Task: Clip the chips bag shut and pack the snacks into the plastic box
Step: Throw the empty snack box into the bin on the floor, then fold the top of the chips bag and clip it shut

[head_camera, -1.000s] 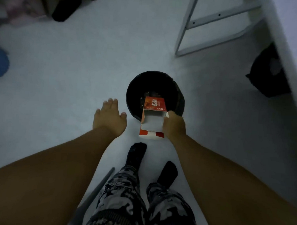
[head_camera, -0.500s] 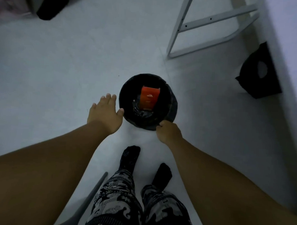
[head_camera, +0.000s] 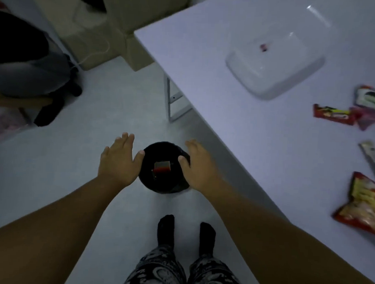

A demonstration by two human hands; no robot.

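A black round bin [head_camera: 159,183] stands on the floor in front of my feet, with a red and white carton [head_camera: 162,166] lying inside it. My left hand [head_camera: 118,160] hovers open at the bin's left side and my right hand [head_camera: 199,165] open at its right side, both empty. On the white table [head_camera: 236,113] to the right lie a clear plastic box [head_camera: 274,57], a red chips bag [head_camera: 363,203] and several small snack packets [head_camera: 334,114].
A silver wrapper [head_camera: 372,161] lies near the table's right edge. A white table leg [head_camera: 171,98] stands behind the bin. Another person's dark shoes and legs [head_camera: 49,109] are at the left, next to cardboard boxes [head_camera: 134,53].
My right hand let the red carton drop into the bin and both hands spread open beside it. My view rose, bringing the table with the box and snacks into sight.
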